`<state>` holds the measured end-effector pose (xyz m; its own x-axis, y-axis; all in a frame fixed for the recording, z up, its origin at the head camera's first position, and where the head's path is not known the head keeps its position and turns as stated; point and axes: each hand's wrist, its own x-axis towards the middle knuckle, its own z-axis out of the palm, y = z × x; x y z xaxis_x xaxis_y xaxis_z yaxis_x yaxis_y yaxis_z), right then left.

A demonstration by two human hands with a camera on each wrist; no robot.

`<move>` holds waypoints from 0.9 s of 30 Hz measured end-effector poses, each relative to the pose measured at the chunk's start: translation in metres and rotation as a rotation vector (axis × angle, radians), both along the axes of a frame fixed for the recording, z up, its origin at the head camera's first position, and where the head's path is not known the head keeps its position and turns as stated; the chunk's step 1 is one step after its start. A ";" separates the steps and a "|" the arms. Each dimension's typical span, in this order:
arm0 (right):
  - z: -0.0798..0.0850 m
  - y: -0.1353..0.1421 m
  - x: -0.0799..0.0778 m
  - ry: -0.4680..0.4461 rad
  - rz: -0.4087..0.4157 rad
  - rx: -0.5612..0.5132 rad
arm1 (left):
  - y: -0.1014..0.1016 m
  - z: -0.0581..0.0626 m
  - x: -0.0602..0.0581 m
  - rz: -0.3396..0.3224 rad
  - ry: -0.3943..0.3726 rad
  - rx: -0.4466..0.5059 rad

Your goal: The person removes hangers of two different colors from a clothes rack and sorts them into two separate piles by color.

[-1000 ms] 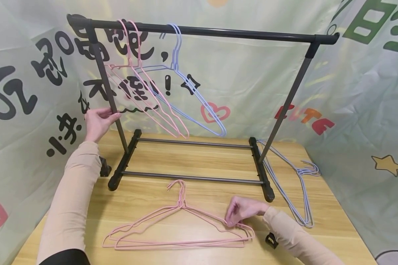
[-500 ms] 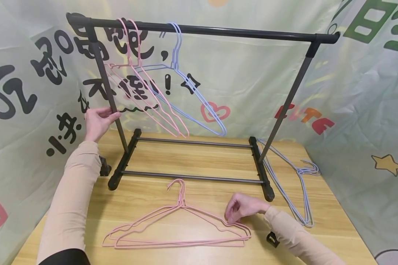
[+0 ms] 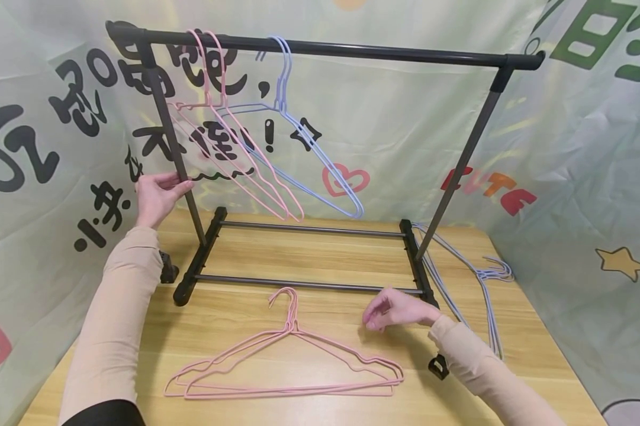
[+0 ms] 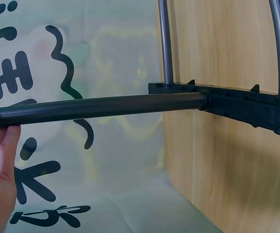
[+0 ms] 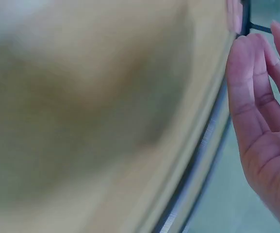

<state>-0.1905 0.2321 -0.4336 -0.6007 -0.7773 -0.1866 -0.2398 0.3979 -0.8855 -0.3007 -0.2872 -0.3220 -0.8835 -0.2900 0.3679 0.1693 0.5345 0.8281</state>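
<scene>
My left hand holds the left upright of a black garment rack between thumb and fingers. In the left wrist view, this hand has its fingertips at one side of the pole. My right hand hovers with loosely bent fingers in front of the rack's right foot, and nothing shows in its grasp. The right wrist view shows its fingers near one another. Below it on the table lies a stack of pink wire hangers, hooks pointing toward the rack.
Two pink hangers and two blue hangers hang from the left half of the top bar. More blue hangers lie beyond the rack's right foot. Two low crossbars join the feet. A printed cloth encloses the table.
My right hand has let go of the right shoulder of the pink hangers and risen away toward the rack. The left hand stays on the upright.
</scene>
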 end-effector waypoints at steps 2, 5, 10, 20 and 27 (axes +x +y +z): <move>0.012 0.000 -0.006 0.028 -0.038 -0.007 | 0.000 0.001 0.000 -0.004 -0.005 -0.001; 0.035 -0.002 -0.017 0.079 -0.127 -0.019 | -0.001 0.001 -0.001 -0.004 -0.018 -0.001; 0.081 -0.010 -0.035 0.185 -0.309 -0.124 | -0.002 0.000 -0.002 -0.006 -0.034 0.004; 0.155 -0.047 -0.059 0.106 -0.447 -0.624 | -0.002 0.000 -0.002 -0.007 -0.022 -0.003; 0.184 -0.076 -0.063 0.052 -0.400 -0.592 | -0.002 0.000 -0.002 0.003 -0.037 -0.002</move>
